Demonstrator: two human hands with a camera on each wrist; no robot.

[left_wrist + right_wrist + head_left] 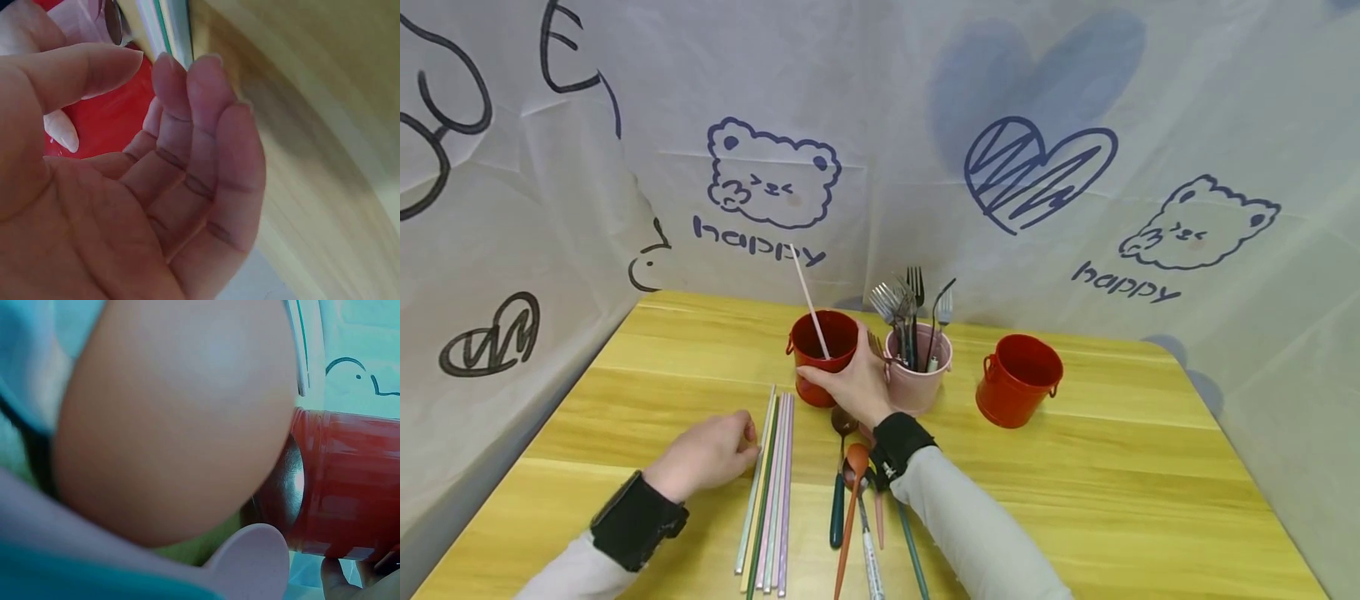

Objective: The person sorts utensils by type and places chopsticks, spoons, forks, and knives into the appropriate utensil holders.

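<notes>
My right hand (855,382) grips the left red bucket (815,394), its thumb across the front and its fingers along the right side. One pale pink straw (808,300) leans in that bucket, upper end pointing up and left. In the left wrist view, the right thumb (61,130) lies against the red wall. My left hand (711,454) holds nothing; its fingers curl loosely beside a row of long pastel straws (772,483) on the table. Several spoons lie below the right hand, among them an orange spoon (856,462) and one with a dark green handle (837,508).
A pink bucket (916,393) full of forks (901,302) stands just right of my right hand. Farther right is another red bucket (1011,400). Behind the wooden table (1120,492) hangs a white cloth (910,125) with blue drawings.
</notes>
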